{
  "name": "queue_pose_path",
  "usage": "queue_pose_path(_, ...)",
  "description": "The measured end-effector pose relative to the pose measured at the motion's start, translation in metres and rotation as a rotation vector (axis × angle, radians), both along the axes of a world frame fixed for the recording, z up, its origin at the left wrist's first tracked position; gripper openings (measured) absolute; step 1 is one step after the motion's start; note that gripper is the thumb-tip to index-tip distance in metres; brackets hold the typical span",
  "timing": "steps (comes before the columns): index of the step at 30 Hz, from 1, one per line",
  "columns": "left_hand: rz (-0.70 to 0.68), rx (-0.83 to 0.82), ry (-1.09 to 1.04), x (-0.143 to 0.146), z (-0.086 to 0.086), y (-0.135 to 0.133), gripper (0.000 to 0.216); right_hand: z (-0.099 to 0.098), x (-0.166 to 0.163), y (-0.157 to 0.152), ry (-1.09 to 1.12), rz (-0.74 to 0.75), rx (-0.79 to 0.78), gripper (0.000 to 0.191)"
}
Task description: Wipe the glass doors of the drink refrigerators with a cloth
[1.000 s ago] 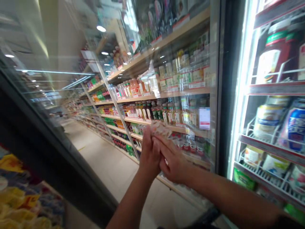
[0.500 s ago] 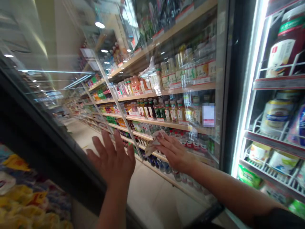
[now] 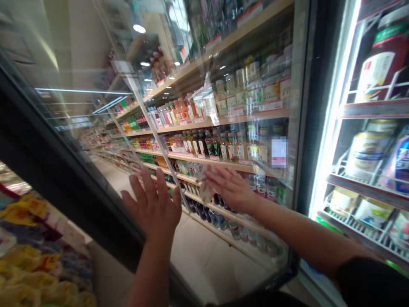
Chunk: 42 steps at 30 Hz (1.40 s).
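Note:
My left hand (image 3: 156,204) is open, its fingers spread at the glass pane of a fridge door (image 3: 220,264), close to the dark door frame (image 3: 96,192). Under the fingers of my right hand (image 3: 231,189) is a crumpled pale cloth (image 3: 207,185), held flat at the glass. The fingers lie close together over it and hide part of it. Rows of bottles (image 3: 230,147) show through the pane behind both hands.
At right the lit fridge (image 3: 335,106) has wire shelves with jars and packs, among them a large dark red bottle (image 3: 375,64). Yellow packages (image 3: 41,273) stand at lower left. A small white label (image 3: 279,151) shows near the pane's right side. Tiled floor (image 3: 204,251) is seen through the glass.
My right hand has moved slightly upward with the cloth, and its fingers look flatter over it. My left hand keeps its spread pose. The view has shifted a little.

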<state>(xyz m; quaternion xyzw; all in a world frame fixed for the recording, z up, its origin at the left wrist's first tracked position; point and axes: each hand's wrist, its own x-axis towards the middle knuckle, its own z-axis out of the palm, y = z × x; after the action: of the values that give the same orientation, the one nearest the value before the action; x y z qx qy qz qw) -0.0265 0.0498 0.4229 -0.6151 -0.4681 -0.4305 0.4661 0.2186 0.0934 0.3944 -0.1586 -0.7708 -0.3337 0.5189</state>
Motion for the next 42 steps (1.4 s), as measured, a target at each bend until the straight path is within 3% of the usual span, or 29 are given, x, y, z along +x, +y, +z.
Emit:
queue_pose_path(3, -0.007, 0.002, -0.009, 0.0, -0.001, 0.0, 0.074, 0.021, 0.012, 0.01, 0.277, -0.013, -0.005, 0.079)
queue_pose_path(5, -0.008, 0.034, -0.029, 0.001, 0.002, -0.001, 0.069, 0.022, 0.011, 0.011, 0.314, 0.0, -0.01, 0.078)
queue_pose_path(10, -0.051, 0.163, -0.11, 0.01, 0.033, 0.001, 0.057, -0.018, -0.013, 0.002, -0.076, 0.072, 0.03, 0.044)
queue_pose_path(12, -0.057, 0.12, -0.133, 0.014, 0.048, 0.007, 0.061, -0.021, -0.015, 0.003, -0.166, 0.082, 0.041, 0.038)
queue_pose_path(14, -0.053, 0.041, -0.129, 0.017, 0.06, 0.014, 0.065, -0.011, -0.011, 0.008, -0.103, 0.086, 0.04, 0.047)
queue_pose_path(16, -0.049, -0.038, -0.13, 0.016, 0.065, 0.02, 0.067, 0.005, -0.009, 0.014, 0.102, 0.067, 0.01, 0.066)
queue_pose_path(18, -0.071, -0.088, -0.148, 0.014, 0.065, 0.024, 0.068, 0.012, -0.011, 0.016, 0.299, 0.02, -0.039, 0.078)
queue_pose_path(20, -0.113, -0.11, -0.177, 0.012, 0.064, 0.026, 0.068, 0.006, -0.019, 0.015, 0.309, -0.007, -0.043, 0.079)
queue_pose_path(24, -0.139, -0.11, -0.187, 0.01, 0.065, 0.028, 0.067, -0.017, -0.027, 0.015, -0.126, 0.059, 0.052, 0.062)
queue_pose_path(26, -0.155, -0.11, -0.205, 0.009, 0.066, 0.031, 0.066, -0.01, -0.018, 0.021, -0.183, 0.055, 0.03, 0.06)
queue_pose_path(31, -0.179, -0.126, -0.227, 0.008, 0.067, 0.036, 0.066, 0.031, 0.006, 0.033, 0.187, -0.04, -0.026, 0.081)
queue_pose_path(37, -0.14, -0.108, -0.206, 0.006, 0.066, 0.038, 0.065, 0.007, -0.005, 0.029, -0.283, 0.091, 0.057, 0.052)
queue_pose_path(39, -0.146, -0.113, -0.212, 0.006, 0.066, 0.038, 0.065, 0.013, -0.003, 0.032, -0.247, 0.11, 0.054, 0.051)
queue_pose_path(42, -0.145, -0.126, -0.216, 0.005, 0.066, 0.038, 0.066, 0.033, 0.001, 0.035, 0.003, 0.092, 0.044, 0.069)
